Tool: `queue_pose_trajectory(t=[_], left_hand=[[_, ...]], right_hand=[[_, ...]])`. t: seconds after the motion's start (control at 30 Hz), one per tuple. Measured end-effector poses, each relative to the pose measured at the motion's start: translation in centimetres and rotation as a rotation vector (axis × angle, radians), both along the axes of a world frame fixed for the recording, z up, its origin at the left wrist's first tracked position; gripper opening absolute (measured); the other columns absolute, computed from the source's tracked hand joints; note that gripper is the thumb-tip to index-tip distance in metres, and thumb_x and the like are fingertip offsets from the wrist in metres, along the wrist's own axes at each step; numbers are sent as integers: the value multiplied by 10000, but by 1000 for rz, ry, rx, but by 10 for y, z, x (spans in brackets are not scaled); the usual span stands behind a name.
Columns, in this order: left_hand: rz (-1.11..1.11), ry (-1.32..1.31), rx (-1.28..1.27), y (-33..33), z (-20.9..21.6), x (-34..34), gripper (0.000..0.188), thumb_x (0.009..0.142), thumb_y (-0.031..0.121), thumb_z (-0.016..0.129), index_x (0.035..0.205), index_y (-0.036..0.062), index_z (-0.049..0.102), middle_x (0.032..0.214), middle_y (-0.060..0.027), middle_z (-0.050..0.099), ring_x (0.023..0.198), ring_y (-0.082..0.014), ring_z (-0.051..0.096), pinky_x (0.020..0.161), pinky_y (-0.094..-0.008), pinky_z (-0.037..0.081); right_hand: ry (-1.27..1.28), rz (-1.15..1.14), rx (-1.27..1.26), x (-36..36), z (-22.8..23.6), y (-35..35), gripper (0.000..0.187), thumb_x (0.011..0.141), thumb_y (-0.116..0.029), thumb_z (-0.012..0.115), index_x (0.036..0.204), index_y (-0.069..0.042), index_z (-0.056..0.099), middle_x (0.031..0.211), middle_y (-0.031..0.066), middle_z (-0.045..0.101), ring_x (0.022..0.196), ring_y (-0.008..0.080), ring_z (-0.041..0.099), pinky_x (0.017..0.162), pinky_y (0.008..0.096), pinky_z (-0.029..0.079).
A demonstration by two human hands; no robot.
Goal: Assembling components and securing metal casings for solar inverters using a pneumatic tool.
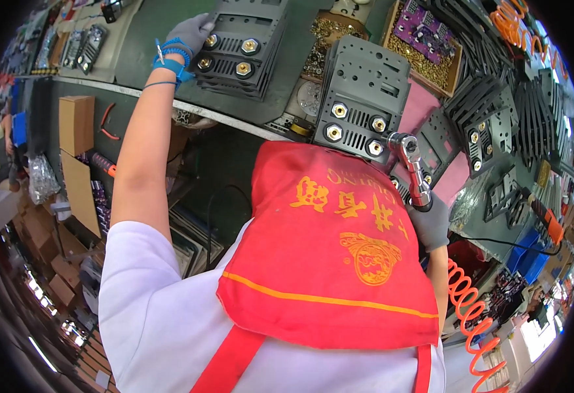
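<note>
My left hand [191, 35], in a grey glove with a blue wrist strap, is at the left edge of a stack of dark grey panels [251, 29]. Its fingers are bent around the edge of the top panel. Brass fittings with silver hex nuts sit in that panel. In my gloved right hand [431, 223] is an air ratchet wrench [413, 167], its head beside a nut at the lower right of another grey panel [362, 82]. This second panel lies on a stack straight ahead and also carries several brass fittings with nuts. The right fingers are partly hidden.
Loose brass parts [333, 33] lie behind the middle stack. A box [454, 75] of small brass pieces holds purple circuit boards [423, 29]. More grey panels [536, 111] crowd the right. An orange coiled hose [467, 301] hangs at the lower right. A red apron [326, 262] covers my front.
</note>
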State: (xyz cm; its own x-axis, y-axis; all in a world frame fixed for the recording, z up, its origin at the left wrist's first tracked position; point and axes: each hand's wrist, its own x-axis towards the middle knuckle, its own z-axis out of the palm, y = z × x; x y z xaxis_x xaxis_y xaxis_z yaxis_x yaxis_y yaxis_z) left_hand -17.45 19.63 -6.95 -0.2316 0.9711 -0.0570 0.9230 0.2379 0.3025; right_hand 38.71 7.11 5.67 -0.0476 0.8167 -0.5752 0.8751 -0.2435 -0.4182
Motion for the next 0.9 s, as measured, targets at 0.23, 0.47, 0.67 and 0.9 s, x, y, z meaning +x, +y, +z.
queue_pose_trajectory(t=[0.23, 0.47, 0.67, 0.9], left_hand=[[-89, 173, -248, 5, 14, -15, 301, 917, 257, 500, 1130, 87, 628, 1072, -188, 650, 1004, -405, 596, 878, -472, 481], [-275, -178, 339, -74, 54, 201, 340, 960, 351, 456, 1093, 65, 582, 893, -217, 645, 788, -426, 612, 674, -508, 488], [90, -413, -144, -106, 4, 280, 337, 968, 267, 468, 1202, 36, 544, 841, -265, 631, 837, -451, 607, 708, -489, 497], [23, -664, 77, -104, -3, 274, 392, 973, 295, 409, 1179, -8, 547, 866, -280, 639, 806, -471, 602, 728, -548, 475]], right_hand=[[-19, -16, 6, 20, -9, -19, 356, 748, -256, 722, 992, -6, 648, 801, 183, 676, 759, 313, 681, 680, 358, 505], [50, 15, 33, 16, -12, -17, 369, 737, -244, 704, 1047, -51, 654, 853, 193, 675, 833, 348, 667, 701, 380, 513], [-69, 162, -13, 9, -30, -3, 337, 728, -231, 686, 1014, -57, 654, 869, 201, 668, 847, 389, 632, 726, 429, 506], [-51, 185, 16, 15, -48, 3, 389, 749, -335, 717, 996, -41, 655, 872, 200, 673, 848, 373, 643, 721, 420, 506]])
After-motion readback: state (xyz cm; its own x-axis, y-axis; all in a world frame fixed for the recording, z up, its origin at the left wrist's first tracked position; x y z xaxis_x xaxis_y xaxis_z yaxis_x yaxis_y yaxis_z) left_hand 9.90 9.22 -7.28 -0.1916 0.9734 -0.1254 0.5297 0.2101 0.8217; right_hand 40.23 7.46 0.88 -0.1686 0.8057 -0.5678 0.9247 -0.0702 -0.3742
